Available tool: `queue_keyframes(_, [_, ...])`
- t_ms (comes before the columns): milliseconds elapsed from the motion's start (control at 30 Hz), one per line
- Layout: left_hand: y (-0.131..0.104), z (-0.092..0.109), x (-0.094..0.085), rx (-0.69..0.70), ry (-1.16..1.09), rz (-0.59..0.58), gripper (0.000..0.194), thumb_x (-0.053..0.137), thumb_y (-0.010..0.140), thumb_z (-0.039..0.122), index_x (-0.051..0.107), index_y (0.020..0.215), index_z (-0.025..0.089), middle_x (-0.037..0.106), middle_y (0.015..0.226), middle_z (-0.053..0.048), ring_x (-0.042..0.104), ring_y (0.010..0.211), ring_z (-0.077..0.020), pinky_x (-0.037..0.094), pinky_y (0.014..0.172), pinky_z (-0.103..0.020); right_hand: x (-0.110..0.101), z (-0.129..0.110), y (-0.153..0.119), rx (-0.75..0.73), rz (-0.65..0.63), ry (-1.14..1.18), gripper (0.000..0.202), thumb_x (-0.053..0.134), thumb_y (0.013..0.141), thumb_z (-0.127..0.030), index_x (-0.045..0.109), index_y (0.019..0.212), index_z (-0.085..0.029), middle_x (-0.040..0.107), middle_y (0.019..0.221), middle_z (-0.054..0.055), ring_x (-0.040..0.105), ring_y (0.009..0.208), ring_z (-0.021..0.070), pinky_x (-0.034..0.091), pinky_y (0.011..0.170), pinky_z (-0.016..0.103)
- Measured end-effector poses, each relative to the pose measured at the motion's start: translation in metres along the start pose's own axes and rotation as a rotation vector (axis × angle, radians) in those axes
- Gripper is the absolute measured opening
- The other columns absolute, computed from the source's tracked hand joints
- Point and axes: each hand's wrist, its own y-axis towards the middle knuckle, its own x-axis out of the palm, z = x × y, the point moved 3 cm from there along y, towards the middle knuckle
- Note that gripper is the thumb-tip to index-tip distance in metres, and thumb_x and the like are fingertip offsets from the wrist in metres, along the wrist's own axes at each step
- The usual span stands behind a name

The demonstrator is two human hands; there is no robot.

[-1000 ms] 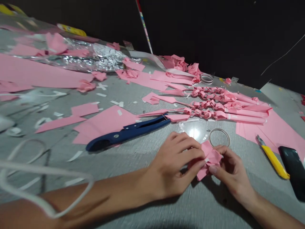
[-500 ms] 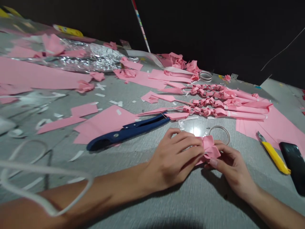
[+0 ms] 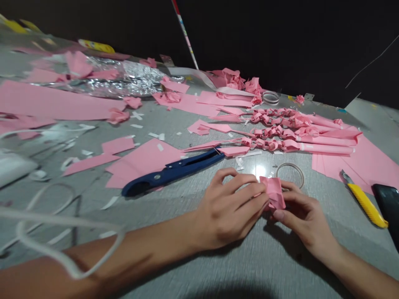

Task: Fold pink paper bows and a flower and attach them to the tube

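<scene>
Between my two hands is a small folded piece of pink paper (image 3: 274,193), with flaps standing up from it. My left hand (image 3: 235,207) pinches its left side, fingers bent over it from above. My right hand (image 3: 304,216) grips the right edge between thumb and fingers. Part of the paper is hidden behind the fingers. Just behind my right hand lies a tape roll (image 3: 303,176). Beyond both hands, pink paper chains (image 3: 271,144) with rolled paper ends stretch across the table. A dark blue hand tool with a rivet (image 3: 168,172) rests left of them.
A yellow box cutter (image 3: 369,205) and a black phone (image 3: 388,207) lie at the right. Pink paper sheets (image 3: 146,155) and white scraps cover the left side. A white cable (image 3: 71,222) loops near my left forearm. Silver foil (image 3: 140,74) lies at the back.
The folded pink paper has turned and its flaps now face differently, still in both hands. My right fingers have shifted slightly on it. The whole view has moved a little.
</scene>
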Motion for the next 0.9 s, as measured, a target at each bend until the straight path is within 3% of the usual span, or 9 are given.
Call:
queue_keyframes(233, [0.0004,0.0006,0.0006,0.007,0.013,-0.045,0.009,0.065,0.096,0.011,0.070,0.099,0.018,0.082,0.095,-0.001,0.073,0.090,-0.0207,0.042,0.090,-0.043,-0.0009,0.0039,0.0001,0.013,-0.013,0.022,0.012,0.087,0.092,-0.036,0.086,0.104,-0.033,0.064,0.142,0.007,0.068,0.125,0.0269,0.063,0.089,0.036])
queue_keyframes(667, [0.0004,0.0026,-0.0004,0.018,0.006,-0.053,0.009,0.064,0.098,0.011,0.070,0.100,0.018,0.082,0.095,-0.001,0.071,0.091,-0.0201,0.041,0.091,-0.043,-0.0006,0.0026,0.0000,0.041,-0.036,0.019,0.013,0.087,0.092,-0.037,0.085,0.103,-0.031,0.064,0.142,0.007,0.069,0.124,0.0258,0.063,0.087,0.035])
queue_keyframes(900, [-0.0036,0.0049,-0.0014,0.077,0.087,-0.053,0.011,0.062,0.102,0.014,0.072,0.102,0.017,0.082,0.094,0.001,0.071,0.093,-0.0183,0.041,0.098,-0.043,-0.0018,0.0026,0.0000,0.047,-0.034,-0.002,0.015,0.086,0.092,-0.039,0.085,0.103,-0.030,0.064,0.142,0.008,0.067,0.127,0.0277,0.061,0.098,0.041])
